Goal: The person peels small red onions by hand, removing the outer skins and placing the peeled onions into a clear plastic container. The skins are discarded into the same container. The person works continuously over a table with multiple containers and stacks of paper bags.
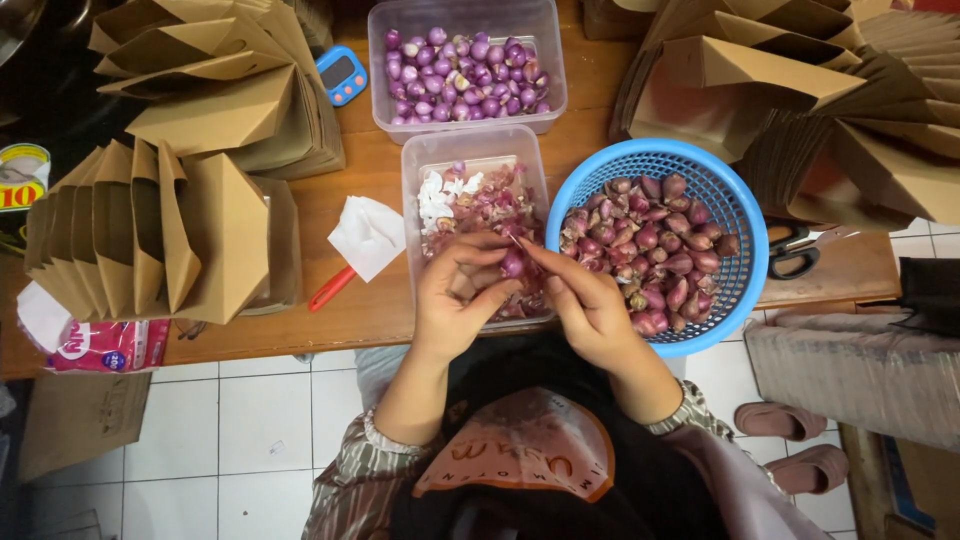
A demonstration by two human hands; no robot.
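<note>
Gripping shallot (pixel 512 264) in left hand (pixel 458 300) over tub (pixel 412 190) to catch peels | right hand (pixel 585 305) pinching skin | basket (pixel 742 215) at desk's near edge for reach

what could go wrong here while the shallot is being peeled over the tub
1. The left hand and right hand hold one small purple shallot above the clear plastic tub of peelings; it might slip in among the skins.
2. The round blue plastic basket of unpeeled shallots overhangs the wooden table edge; a nudge may tip it.
</note>
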